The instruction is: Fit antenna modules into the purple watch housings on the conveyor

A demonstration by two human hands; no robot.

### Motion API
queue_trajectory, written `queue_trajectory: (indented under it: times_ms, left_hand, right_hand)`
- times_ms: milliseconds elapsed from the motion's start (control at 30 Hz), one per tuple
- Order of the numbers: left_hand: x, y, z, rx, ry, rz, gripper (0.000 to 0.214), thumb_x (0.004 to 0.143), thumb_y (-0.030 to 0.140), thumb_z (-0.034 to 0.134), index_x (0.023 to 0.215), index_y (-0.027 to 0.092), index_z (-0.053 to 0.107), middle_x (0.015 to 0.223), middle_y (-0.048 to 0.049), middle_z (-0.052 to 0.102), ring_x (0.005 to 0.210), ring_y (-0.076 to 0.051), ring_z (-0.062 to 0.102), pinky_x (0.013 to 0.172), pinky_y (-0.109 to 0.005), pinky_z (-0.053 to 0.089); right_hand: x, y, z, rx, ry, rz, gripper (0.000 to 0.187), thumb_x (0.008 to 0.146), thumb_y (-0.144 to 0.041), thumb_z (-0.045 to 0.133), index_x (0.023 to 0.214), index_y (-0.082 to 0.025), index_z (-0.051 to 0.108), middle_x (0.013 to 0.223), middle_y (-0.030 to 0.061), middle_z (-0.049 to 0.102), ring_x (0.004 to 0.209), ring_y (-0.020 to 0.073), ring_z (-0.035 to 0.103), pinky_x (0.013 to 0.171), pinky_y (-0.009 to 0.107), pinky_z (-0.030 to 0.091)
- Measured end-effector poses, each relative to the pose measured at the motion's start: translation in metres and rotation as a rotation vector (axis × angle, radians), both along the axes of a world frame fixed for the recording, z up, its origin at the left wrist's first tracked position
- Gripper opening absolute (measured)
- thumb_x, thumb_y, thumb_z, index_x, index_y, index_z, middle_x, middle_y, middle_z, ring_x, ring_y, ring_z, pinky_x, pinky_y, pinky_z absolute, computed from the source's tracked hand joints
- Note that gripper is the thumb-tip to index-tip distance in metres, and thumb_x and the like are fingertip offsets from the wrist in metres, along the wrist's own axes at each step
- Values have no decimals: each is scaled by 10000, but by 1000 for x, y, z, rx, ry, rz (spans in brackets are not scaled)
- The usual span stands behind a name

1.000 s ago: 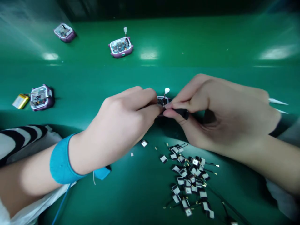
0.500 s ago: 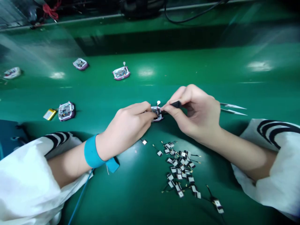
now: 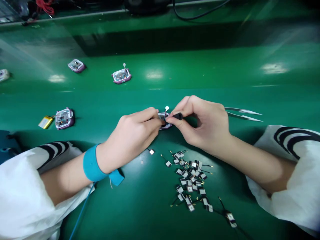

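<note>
Between my hands lies a small watch housing [image 3: 163,126] with a purple rim, its circuit board exposed. A white round disc [image 3: 167,108] on a thin red wire sticks up from its far side. My left hand [image 3: 141,125] has closed fingers gripping the housing's left side and reaching inside; the fingertips are partly hidden. Over the right part of the housing, my right hand [image 3: 202,120] pinches a short black piece [image 3: 178,116] between thumb and forefinger, kind unclear. Metal tweezers [image 3: 243,115] show behind that hand, points to the right; whether it holds them I cannot tell.
Nearer me lies a heap of small white-and-black antenna modules [image 3: 191,180] with leads. Open watch housings [image 3: 121,76] stand further left, one beside a yellow battery [image 3: 45,122]. My left wrist wears a blue strap [image 3: 93,163] with a cord [image 3: 80,213]. A black cable [image 3: 197,16] hangs at the back.
My right hand has moved left, bringing its fingertips and the black piece over the housing. My left hand keeps its grip. The whole view has shifted slightly.
</note>
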State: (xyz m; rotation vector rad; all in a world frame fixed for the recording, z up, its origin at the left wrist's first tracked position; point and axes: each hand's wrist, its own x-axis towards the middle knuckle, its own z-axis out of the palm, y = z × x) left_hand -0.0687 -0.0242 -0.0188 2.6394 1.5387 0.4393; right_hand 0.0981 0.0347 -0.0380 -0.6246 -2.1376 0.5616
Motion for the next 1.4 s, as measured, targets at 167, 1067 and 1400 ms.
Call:
queue_trajectory:
  times_ms: [167,1067,1400]
  left_hand:
    - [-1,2,-1,17,15,7,217,855,161,397,738,132,577,796,-27,577,803,-140,602,679,-217,483]
    - [-5,18,-1,-343,-342,-243,717,723,264,642,1312,181,241,1047,-32,583,952,-130,530,848,-251,424]
    - [5,4,0,-245,-523,-126,612,705,194,641,1244,197,351,971,-17,601,821,-96,589,785,-197,500]
  right_hand:
    - [-2,0,1,39,-43,57,283,764,-112,493,595,-200,283,628,-21,533,622,90,541,518,223,409]
    - [26,-30,16,421,-580,14,127,752,-70,492,722,-100,612,686,69,556,615,154,471,523,271,435]
    - [20,-30,29,499,-606,-91,137,776,-104,462,740,-121,593,683,70,574,629,160,486,546,280,423]
